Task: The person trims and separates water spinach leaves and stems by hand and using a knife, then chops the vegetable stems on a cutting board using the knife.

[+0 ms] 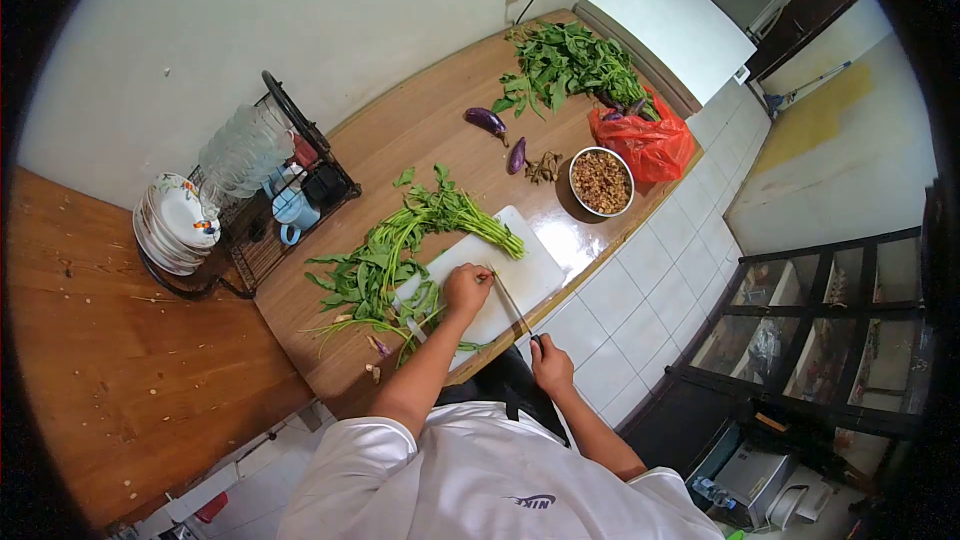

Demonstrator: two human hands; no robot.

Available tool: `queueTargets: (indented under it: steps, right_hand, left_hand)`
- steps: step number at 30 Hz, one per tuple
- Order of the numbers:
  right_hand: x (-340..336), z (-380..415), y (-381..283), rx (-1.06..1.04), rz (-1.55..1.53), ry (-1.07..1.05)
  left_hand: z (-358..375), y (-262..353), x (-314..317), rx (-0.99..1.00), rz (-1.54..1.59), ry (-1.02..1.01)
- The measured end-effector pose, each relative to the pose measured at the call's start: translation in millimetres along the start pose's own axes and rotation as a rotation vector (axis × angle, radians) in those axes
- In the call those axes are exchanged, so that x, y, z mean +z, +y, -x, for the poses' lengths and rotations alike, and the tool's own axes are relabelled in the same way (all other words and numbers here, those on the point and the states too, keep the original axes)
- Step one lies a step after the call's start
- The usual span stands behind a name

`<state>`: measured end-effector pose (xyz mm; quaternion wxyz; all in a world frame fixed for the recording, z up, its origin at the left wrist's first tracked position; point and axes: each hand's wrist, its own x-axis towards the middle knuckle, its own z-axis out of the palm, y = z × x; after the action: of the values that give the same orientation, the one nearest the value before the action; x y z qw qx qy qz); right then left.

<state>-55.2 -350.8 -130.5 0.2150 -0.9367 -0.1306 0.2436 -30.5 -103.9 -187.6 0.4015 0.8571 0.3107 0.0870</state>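
My right hand (552, 366) is wrapped round the black handle of a knife (516, 304). The blade slants over the white cutting board (541, 278), its tip close to the fingers of my left hand (468, 290). That left hand is closed above the board; whatever its fingers pinch is too small to make out. A bunch of leafy greens (447, 212) lies across the board's far edge, stems toward the right. Loose leaves (424, 302) rest beside my left wrist, partly on the board. Small scraps (374, 372) lie at the table's near left.
Farther along the wooden table (420, 120) are two eggplants (486, 123), a bowl of brown chopped food (601, 181), a red plastic bag (650, 145) and more greens (575, 65). A dish rack (262, 230) with plates (180, 220), glasses and a blue mug (294, 210) stands left.
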Motion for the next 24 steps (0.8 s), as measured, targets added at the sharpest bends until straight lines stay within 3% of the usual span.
queueTargets:
  steps: [8, 16, 24]
  right_hand:
    - [8, -2, -8, -0.008, 0.090, 0.012]
    - [8, -11, -20, -0.017, 0.060, 0.076]
    - [13, 11, -5, 0.015, -0.015, 0.038]
  left_hand:
    - [1, -3, 6, -0.032, 0.040, 0.013]
    - [-1, -5, 3, 0.068, -0.015, 0.031]
    - [3, -12, 6, 0.013, 0.072, 0.041]
